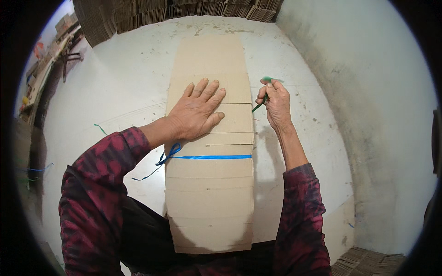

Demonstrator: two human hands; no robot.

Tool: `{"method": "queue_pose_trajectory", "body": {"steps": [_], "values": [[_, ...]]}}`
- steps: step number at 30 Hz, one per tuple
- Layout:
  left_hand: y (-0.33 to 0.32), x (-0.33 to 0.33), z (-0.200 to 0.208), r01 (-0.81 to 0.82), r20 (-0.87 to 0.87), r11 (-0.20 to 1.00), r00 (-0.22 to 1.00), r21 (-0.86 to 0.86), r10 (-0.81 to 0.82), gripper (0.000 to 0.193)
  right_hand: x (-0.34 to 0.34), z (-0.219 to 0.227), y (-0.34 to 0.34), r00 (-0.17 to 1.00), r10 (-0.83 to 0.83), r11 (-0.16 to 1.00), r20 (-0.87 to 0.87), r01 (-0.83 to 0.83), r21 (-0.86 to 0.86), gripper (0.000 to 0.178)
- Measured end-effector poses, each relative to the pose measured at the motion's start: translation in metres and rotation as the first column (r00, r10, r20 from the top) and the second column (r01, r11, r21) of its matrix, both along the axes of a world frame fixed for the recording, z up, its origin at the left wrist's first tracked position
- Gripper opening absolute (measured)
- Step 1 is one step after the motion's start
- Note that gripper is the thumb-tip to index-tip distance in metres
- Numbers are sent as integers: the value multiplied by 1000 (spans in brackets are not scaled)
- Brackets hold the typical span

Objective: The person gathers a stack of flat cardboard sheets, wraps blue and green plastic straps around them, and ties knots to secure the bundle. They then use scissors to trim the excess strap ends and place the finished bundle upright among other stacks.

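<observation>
Resting flat and spread on layered cardboard (209, 200), the left hand (195, 110) grips nothing; the clenched right hand (277, 102) grasps a green strap (258, 107).

In the head view, the cardboard lies lengthwise between the forearms (295, 147), a blue strap (214, 157) across it. It should handle as stiff but easily creased, probably heavy if the layers run deep, and best held by both long edges. No container with contents can be made out.

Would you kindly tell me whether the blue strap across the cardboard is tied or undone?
Tied: the blue strap runs across the cardboard, with a looped bow at its left edge.
</observation>
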State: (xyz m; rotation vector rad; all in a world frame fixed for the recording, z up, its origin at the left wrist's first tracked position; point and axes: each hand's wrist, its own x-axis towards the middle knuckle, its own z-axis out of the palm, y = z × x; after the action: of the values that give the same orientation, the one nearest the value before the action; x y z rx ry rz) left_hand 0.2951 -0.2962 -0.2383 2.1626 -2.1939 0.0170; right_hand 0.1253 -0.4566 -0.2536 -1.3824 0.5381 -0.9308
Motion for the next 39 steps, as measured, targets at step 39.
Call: {"method": "queue_pose_trajectory", "body": {"steps": [39], "values": [[16, 34, -21, 10, -602, 859, 710, -512, -367, 20, 142, 54, 92, 986, 169, 981, -10, -167, 98, 14]]}}
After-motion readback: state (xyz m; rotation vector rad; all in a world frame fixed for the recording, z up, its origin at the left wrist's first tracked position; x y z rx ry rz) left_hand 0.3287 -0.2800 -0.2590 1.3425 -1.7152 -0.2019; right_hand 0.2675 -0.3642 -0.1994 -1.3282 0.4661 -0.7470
